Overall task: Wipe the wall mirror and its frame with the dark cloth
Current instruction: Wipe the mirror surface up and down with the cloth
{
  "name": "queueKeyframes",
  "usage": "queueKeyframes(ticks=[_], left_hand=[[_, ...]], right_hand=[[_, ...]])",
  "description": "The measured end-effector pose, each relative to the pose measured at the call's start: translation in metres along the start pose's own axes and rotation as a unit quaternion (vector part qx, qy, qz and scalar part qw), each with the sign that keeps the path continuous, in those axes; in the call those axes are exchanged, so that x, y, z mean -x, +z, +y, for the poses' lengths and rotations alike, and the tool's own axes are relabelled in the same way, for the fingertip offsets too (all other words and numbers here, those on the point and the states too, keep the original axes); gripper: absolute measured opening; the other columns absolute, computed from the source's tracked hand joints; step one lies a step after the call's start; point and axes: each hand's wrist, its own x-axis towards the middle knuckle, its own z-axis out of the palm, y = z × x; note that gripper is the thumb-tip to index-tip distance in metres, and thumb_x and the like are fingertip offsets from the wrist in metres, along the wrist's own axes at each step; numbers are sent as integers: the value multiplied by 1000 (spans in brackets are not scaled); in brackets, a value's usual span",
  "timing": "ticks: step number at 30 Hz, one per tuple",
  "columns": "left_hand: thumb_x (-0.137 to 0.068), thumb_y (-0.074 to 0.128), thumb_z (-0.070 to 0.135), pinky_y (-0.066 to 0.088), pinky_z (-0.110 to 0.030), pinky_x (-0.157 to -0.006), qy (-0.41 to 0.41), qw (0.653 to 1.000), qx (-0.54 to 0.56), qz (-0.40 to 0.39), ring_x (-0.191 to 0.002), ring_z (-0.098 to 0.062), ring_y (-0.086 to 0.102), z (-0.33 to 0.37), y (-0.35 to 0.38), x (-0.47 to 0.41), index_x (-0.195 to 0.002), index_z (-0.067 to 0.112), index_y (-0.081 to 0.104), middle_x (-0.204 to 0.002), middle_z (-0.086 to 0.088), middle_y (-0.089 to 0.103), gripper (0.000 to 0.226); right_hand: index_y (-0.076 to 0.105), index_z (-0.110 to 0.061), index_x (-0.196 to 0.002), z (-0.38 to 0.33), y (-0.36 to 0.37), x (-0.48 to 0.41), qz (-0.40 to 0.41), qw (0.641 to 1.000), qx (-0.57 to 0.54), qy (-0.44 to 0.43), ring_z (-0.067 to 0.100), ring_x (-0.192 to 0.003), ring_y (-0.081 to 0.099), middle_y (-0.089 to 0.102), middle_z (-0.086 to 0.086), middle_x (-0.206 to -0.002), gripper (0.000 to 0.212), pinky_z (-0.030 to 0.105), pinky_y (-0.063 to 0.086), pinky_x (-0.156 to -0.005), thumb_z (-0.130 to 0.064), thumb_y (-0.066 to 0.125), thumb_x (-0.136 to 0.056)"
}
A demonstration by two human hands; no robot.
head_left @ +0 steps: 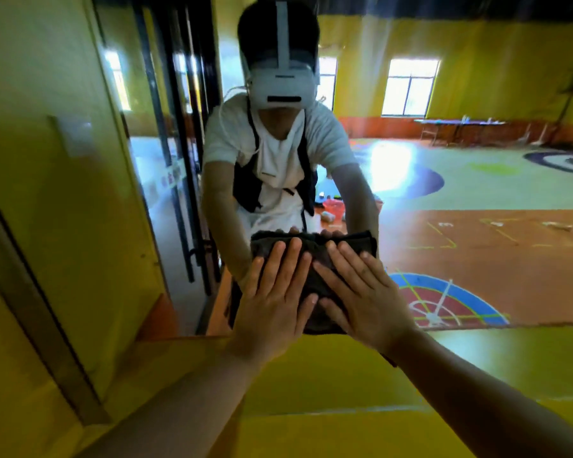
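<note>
- Cloth point(315, 256): dark grey-brown, folded into a thick pad, pressed flat on the mirror point(477, 180) glass at lower centre of frame, just above the mirror's bottom edge.
- Left hand point(272, 305): fingers spread wide, palm flat on the cloth's left half.
- Right hand point(361, 299): fingers spread wide, palm flat on the cloth's right half; thumbs of both hands near each other at mid-cloth.
- Cloth's upper edge shows beyond the fingertips; its reflection meets it.
- Frame point(311, 365): yellow, below the cloth; yellow wall point(63, 193) at left of frame.
- Glass reflects the person and a coloured floor.
</note>
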Motion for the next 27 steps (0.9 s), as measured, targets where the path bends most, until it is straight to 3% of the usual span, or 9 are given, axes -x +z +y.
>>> queueKeyframes(ticks=[5, 8, 11, 18, 27], left_hand=[[-110, 35, 44, 14, -49, -128, 12, 997, -53, 48, -159, -30, 11, -25, -55, -98, -164, 10, 21, -172, -12, 14, 65], [-111, 32, 44, 16, -49, -128, 18, 994, -74, 81, -159, -30, 13, -43, -88, -163, -164, 10, 22, -172, -12, 16, 63], [-112, 29, 44, 20, -49, -127, 18, 991, -85, 106, -159, -30, 15, -57, -116, -218, -163, 10, 25, -171, -12, 17, 62], [-112, 19, 45, 14, -49, -128, 3, 986, -102, 135, -160, -29, 7, -77, -173, -324, -165, 11, 14, -173, -12, 9, 64], [-110, 23, 44, 9, -48, -129, -1, 980, -109, 168, -160, -27, 2, -104, -239, -445, -165, 11, 17, -173, -10, 6, 64]], right_hand=[[33, -18, -161, 54, -42, -82, 53, 996, 75, 2, 26, -157, 22, 25, 12, -168, 57, 44, 24, -125, -41, 43, -109], [31, -17, -161, 87, -70, -136, 84, 992, 95, 8, 27, -157, 21, 22, 13, -169, 56, 44, 21, -126, -40, 39, -111], [31, -16, -161, 118, -98, -184, 105, 989, 101, 6, 28, -156, 24, 23, 14, -169, 55, 47, 29, -123, -39, 37, -112], [29, -16, -162, 181, -160, -278, 142, 982, 128, -4, 27, -157, 21, 23, 13, -169, 54, 47, 29, -123, -39, 29, -113], [25, -18, -163, 248, -224, -382, 165, 976, 139, 8, 25, -159, 14, 17, 11, -171, 56, 45, 20, -128, -42, 24, -112]])
